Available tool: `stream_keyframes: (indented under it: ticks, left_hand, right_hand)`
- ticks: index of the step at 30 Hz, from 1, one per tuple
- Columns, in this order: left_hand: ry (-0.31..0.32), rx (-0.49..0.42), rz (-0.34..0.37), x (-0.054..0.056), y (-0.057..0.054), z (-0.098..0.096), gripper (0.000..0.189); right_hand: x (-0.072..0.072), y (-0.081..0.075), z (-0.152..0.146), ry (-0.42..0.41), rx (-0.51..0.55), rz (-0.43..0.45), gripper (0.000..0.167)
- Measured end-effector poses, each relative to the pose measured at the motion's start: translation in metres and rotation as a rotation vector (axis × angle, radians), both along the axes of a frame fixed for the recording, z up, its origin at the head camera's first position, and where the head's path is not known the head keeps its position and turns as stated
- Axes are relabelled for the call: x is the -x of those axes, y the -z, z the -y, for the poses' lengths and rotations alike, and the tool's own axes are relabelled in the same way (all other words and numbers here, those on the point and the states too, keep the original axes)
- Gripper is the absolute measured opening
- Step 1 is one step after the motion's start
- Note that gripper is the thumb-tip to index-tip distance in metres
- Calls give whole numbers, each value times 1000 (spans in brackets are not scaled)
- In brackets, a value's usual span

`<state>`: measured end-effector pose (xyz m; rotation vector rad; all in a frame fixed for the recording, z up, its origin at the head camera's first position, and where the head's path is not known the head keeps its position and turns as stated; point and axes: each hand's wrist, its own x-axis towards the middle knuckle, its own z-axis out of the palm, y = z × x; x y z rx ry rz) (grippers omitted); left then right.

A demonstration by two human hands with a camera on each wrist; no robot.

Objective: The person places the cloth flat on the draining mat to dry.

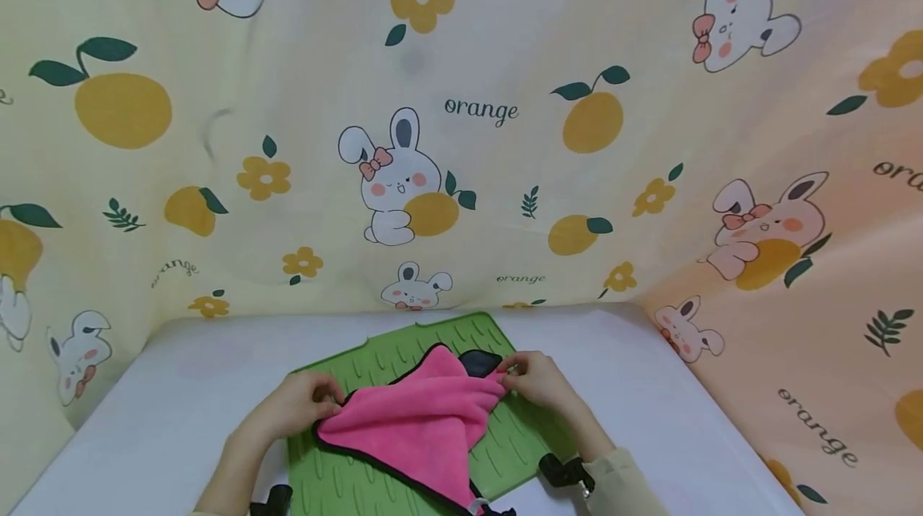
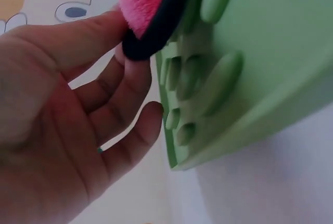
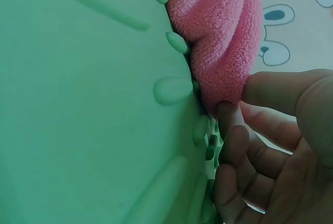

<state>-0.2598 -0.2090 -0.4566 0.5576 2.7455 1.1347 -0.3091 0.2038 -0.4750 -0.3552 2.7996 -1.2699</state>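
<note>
A pink plush cloth [image 1: 425,416] with black edging lies rumpled across a green ribbed mat [image 1: 368,492]. At its left corner, my left hand [image 1: 299,404] pinches the edge; in the left wrist view the thumb and a finger close on the black trim [image 2: 151,39]. On the far right side my right hand [image 1: 537,380] pinches another part of the cloth, gathered into folds, as the right wrist view shows on the pink fabric [image 3: 223,52]. Beside that hand a dark grey flap [image 1: 479,363] shows behind the cloth.
The green mat lies at an angle on a white table [image 1: 209,364]. A printed curtain [image 1: 490,203] with rabbits and oranges stands behind and at both sides. A small black item with a clear part [image 1: 493,509] shows at the cloth's near corner.
</note>
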Motion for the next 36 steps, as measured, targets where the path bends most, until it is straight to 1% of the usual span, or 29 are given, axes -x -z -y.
stream_keyframes:
  ticks: [4, 6, 8, 11, 13, 16, 19, 21, 23, 26, 29, 31, 33, 36]
  left_hand:
    - [28, 51, 2, 1, 4, -6, 4]
    - [18, 75, 6, 1, 4, -8, 8]
    - [-13, 83, 8, 0, 2, -10, 6]
    - [-81, 72, -13, -2, -3, -13, 5]
    - [-125, 71, -40, -1, -7, -17, 7]
    - [-160, 89, -87, 4, -14, -26, 11]
    - [-138, 89, -127, 14, -20, -38, 13]
    - [-102, 64, -148, 24, -22, -47, 12]
    - [-54, 24, -163, 35, -22, -55, 11]
    - [-10, -57, -138, 50, -19, -68, 11]
    - [-6, -135, -88, 61, -12, -82, 14]
    - [-16, -169, -57, 68, -6, -90, 17]
    - [-29, -184, -34, 73, -1, -98, 19]
    - [-51, -179, -20, 79, 5, -111, 22]
  right_hand:
    - [1, 1, -2, 3, -16, -7, 12]
    - [2, 0, -3, -9, -30, -17, 12]
    - [3, -4, -4, -25, -37, -34, 12]
    - [6, -10, -5, -37, -37, -88, 14]
    - [10, -13, -6, -47, -22, -127, 16]
    - [18, -16, -8, -67, 4, -149, 21]
    - [30, -17, -13, -113, 30, -125, 24]
    - [39, -16, -16, -163, 32, -118, 24]
    - [47, -16, -19, -220, 15, -115, 24]
    - [56, -15, -23, -298, -29, -115, 23]
    - [61, -16, -25, -346, -54, -95, 22]
    - [64, -17, -24, -371, -56, -77, 22]
    - [66, -17, -23, -393, -66, -75, 21]
    - [67, -18, -22, -431, -95, -74, 20]
